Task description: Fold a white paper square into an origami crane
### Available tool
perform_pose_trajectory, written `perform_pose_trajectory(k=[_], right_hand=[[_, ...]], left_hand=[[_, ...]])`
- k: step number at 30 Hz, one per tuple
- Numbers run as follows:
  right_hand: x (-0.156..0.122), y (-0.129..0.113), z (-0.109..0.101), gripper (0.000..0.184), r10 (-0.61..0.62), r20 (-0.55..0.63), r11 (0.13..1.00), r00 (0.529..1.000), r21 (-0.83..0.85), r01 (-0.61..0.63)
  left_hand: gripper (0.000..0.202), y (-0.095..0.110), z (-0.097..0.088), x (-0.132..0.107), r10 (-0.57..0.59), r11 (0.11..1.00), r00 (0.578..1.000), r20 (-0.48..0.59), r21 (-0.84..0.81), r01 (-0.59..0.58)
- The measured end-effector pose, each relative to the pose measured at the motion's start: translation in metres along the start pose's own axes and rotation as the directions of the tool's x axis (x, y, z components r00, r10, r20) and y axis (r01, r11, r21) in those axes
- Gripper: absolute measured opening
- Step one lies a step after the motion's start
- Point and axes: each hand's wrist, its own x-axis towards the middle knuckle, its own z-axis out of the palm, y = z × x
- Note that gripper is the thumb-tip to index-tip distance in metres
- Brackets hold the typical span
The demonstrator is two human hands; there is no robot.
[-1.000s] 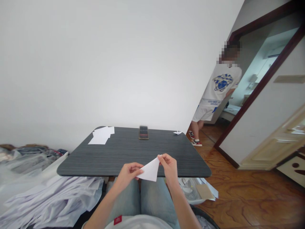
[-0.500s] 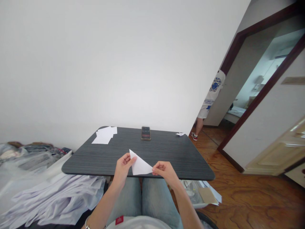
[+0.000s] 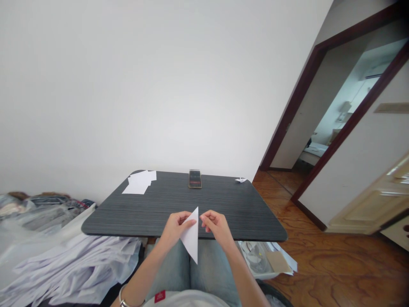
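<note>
"Two hands at the table's near side, and one paper triangle (image 3: 191, 236) between them. Where is it exactly?"

"In the air above the light-blue jeans (image 3: 168, 264), in front of the rim of the dark wood-grain table (image 3: 105, 226), with one point up and one hanging down."

"Who has hold of it?"

"The left hand (image 3: 174, 230) pinches it near the upper edge, thumb on the paper. The right hand (image 3: 214, 226) is narrow, its fingers bunched just beside that edge. Whether they touch the paper, I can't tell."

"What sets this sheet apart?"

"It's already folded into a triangle, while the loose white sheets (image 3: 139, 182) lie flat at the table's far left corner. A small paper crane (image 3: 241, 180) sits at the far right corner."

"Any brands or writing?"

"The red tag (image 3: 159, 296) on the pale shirt (image 3: 188, 299) has white marks, too small to read. The phone (image 3: 194, 179) on the far edge is blurred, so nothing on it is legible."
</note>
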Motion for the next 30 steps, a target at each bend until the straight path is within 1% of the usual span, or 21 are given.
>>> perform_pose_trajectory(k=[2,4,5,7,10,12,14,16,18,20,22,24,25,26,27,28,29,30], right_hand=[[0.005,-0.002,-0.001,0.018,-0.013,-0.034,1.000,0.999,0.020,0.013],[0.009,-0.001,-0.002,0.020,0.001,-0.031,1.000,1.000,0.021,-0.001],[0.010,0.000,-0.002,0.022,0.013,-0.030,1.000,0.999,0.024,-0.013],[0.013,0.003,-0.003,0.025,0.033,-0.048,0.998,0.998,0.053,-0.031],[0.014,0.007,-0.006,0.027,0.020,-0.138,0.992,0.990,0.124,-0.003],[0.014,0.009,-0.008,0.028,0.004,-0.210,0.987,0.978,0.158,0.030],[0.013,0.010,-0.010,0.027,0.008,-0.238,0.985,0.971,0.172,0.034],[0.013,0.011,-0.014,0.025,0.028,-0.189,0.988,0.982,0.157,0.003],[0.013,0.012,-0.017,0.024,0.051,-0.084,0.993,0.995,0.108,-0.042],[0.014,0.015,-0.020,0.023,0.072,0.012,0.996,0.997,0.048,-0.072],[0.015,0.018,-0.023,0.023,0.086,0.074,0.996,0.994,-0.013,-0.085],[0.016,0.024,-0.026,0.025,0.099,0.084,0.993,0.992,-0.071,-0.093],[0.017,0.028,-0.027,0.026,0.107,0.057,0.991,0.993,-0.092,-0.101],[0.018,0.032,-0.028,0.027,0.115,-0.003,0.988,0.993,-0.102,-0.115],[0.020,0.036,-0.028,0.029,0.134,-0.065,0.985,0.989,-0.097,-0.140],[0.021,0.041,-0.029,0.031,0.145,-0.093,0.984,0.985,-0.094,-0.153],[0.023,0.046,-0.030,0.032,0.154,-0.106,0.982,0.982,-0.092,-0.164],[0.024,0.050,-0.030,0.032,0.163,-0.117,0.981,0.980,-0.090,-0.174]], left_hand=[[0.023,-0.001,0.002,0.000,-0.004,0.997,0.997,0.077,0.077,-0.002],[0.021,-0.003,0.004,0.001,0.000,0.993,0.993,0.120,0.119,-0.015],[0.021,-0.003,0.004,0.002,0.005,0.993,0.993,0.118,0.120,-0.020],[0.027,-0.004,0.004,0.002,0.009,0.995,0.998,0.065,0.103,-0.016],[0.045,-0.005,0.001,0.002,-0.016,1.000,0.999,-0.040,0.026,0.017],[0.054,-0.005,-0.002,0.000,-0.040,0.997,0.999,-0.036,-0.072,0.038],[0.057,-0.006,-0.004,-0.001,-0.058,0.988,0.998,-0.014,-0.144,0.055],[0.051,-0.008,-0.006,-0.002,-0.062,0.989,0.998,-0.012,-0.136,0.060],[0.042,-0.010,-0.009,0.000,-0.035,0.996,0.999,-0.007,-0.080,0.034],[0.037,-0.013,-0.013,0.004,0.014,1.000,1.000,0.016,0.009,-0.014],[0.038,-0.016,-0.016,0.008,0.059,0.988,0.998,0.019,0.142,-0.061],[0.039,-0.019,-0.019,0.011,0.123,0.945,0.992,-0.033,0.308,-0.107],[0.040,-0.021,-0.019,0.012,0.185,0.907,0.979,-0.084,0.397,-0.137],[0.040,-0.022,-0.019,0.011,0.271,0.855,0.953,-0.135,0.490,-0.173],[0.039,-0.024,-0.018,0.009,0.366,0.786,0.916,-0.167,0.583,-0.207],[0.036,-0.026,-0.016,0.006,0.453,0.699,0.878,-0.152,0.673,-0.244],[0.033,-0.029,-0.013,0.001,0.512,0.614,0.851,-0.112,0.741,-0.272],[0.031,-0.033,-0.009,-0.003,0.548,0.529,0.835,-0.044,0.791,-0.306]])
